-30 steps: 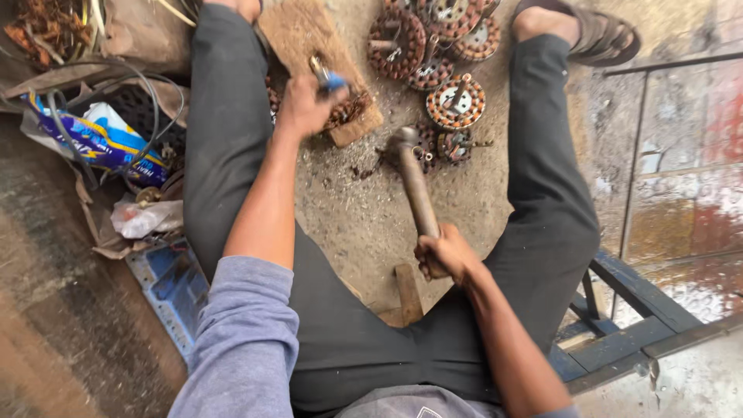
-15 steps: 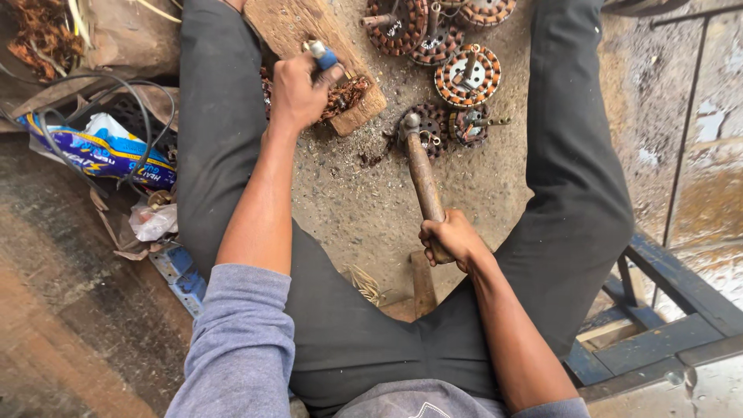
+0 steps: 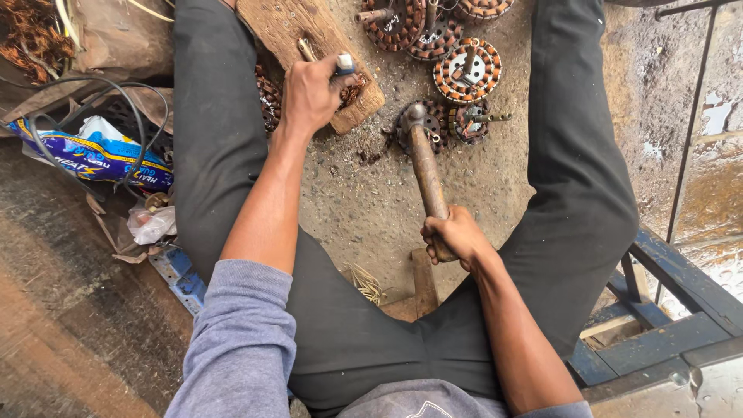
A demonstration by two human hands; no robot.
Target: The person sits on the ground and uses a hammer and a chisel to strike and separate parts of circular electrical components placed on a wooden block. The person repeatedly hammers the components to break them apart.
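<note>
on the ground, right hand (image 3: pixel 457 234) grips hammer (image 3: pixel 423 163).

Grey sleeves — dark trousers, bare forearms

Off to the left a blue printed bag (image 3: pixel 93 155) lies under looping black cables (image 3: pixel 93 116), a tangle of copper wire (image 3: pixel 31 35) sits in the top corner, crumpled plastic (image 3: pixel 151 224) just below, and a blue metal frame (image 3: pixel 681 294) stands at the right.
</note>
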